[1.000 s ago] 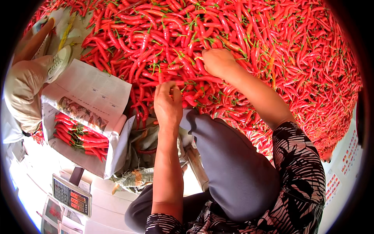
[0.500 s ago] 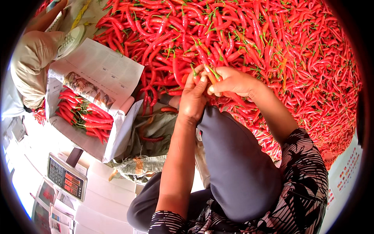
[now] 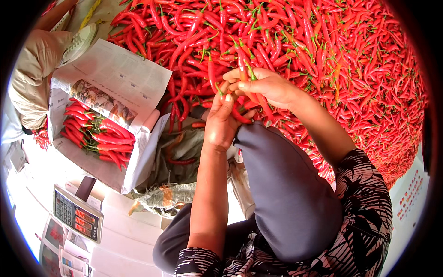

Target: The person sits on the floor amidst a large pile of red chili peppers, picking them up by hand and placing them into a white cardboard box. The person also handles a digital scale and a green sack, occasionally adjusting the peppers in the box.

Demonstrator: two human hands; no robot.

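My left hand (image 3: 218, 124) is closed on a red chili pepper (image 3: 240, 115), whose green stem pokes up by the thumb and whose body slants toward my raised knee. Close beside it, my right hand (image 3: 275, 91) pinches red chili peppers (image 3: 261, 100) between thumb and fingers, green stems upward. One of these has an orange tinge; how many lie in the grip I cannot tell. Both hands hover over the near edge of a large heap of red chili peppers (image 3: 369, 92).
To the left, a paper-lined box (image 3: 92, 162) holds red chili peppers under a folded-back newspaper sheet (image 3: 117, 71). Below it stands a digital scale display (image 3: 77, 214). A crumpled sack (image 3: 168, 196) lies near my legs. Another person's leg and shoe (image 3: 79, 44) are at the upper left.
My hands have drawn slightly apart, the left shifting a little left. The red chili in my left hand now shows below the fingers. The right-hand fingers have opened out somewhat around their chilies.
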